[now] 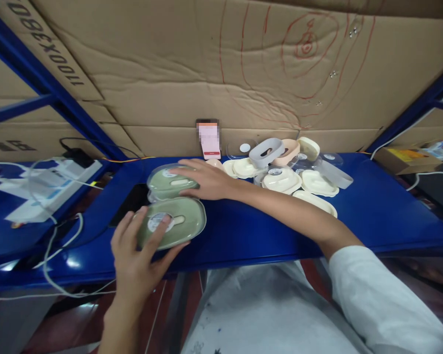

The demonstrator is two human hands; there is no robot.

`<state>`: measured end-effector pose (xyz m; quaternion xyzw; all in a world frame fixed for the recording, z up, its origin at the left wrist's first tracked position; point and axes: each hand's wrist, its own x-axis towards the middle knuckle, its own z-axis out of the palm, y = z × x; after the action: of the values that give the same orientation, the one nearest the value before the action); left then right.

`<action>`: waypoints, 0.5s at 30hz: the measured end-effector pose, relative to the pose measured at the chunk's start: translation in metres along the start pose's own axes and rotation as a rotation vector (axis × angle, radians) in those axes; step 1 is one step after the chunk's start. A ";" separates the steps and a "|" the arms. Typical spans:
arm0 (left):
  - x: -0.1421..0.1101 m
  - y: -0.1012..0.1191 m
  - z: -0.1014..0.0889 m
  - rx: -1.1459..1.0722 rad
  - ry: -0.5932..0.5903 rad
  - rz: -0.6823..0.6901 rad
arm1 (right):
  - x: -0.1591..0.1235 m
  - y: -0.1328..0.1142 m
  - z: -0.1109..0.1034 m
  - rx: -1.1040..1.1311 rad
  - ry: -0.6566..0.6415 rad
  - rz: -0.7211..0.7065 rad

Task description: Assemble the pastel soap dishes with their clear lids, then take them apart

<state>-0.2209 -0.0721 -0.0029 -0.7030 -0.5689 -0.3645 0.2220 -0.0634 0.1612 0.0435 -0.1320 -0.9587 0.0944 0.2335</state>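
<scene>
My left hand [142, 246] grips a green oval box with a clear lid [190, 216], index finger on its round white label and thumb along the near edge. A small cream piece shows in the middle of the lid. Just behind it, a second green lidded box [158, 184] sits on the blue table. My right hand [206, 179] reaches across from the right and lies over this far box, fingers stretched out and touching its lid. The right thumb is mostly hidden.
Cream trays [282, 181], a grey oval ring [266, 152], a peach ring [288, 152] and clear lids lie heaped at the back right. A phone [209, 140] leans on the cardboard wall [162, 88]. White power strips [51, 189] and cables are at left; a small carton [408, 160] is at right.
</scene>
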 end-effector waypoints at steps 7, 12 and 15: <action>0.067 0.019 0.039 -0.179 -0.145 0.055 | -0.124 0.042 -0.080 -0.159 0.199 0.198; 0.115 0.027 0.087 -0.266 -0.345 0.093 | -0.155 0.062 -0.095 -0.116 0.397 0.359; 0.127 0.030 0.104 -0.272 -0.378 0.051 | -0.158 0.066 -0.094 -0.200 0.458 0.399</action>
<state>-0.1545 0.0771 0.0314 -0.7963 -0.5282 -0.2939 0.0237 0.1303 0.1880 0.0425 -0.3574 -0.8410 0.0115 0.4060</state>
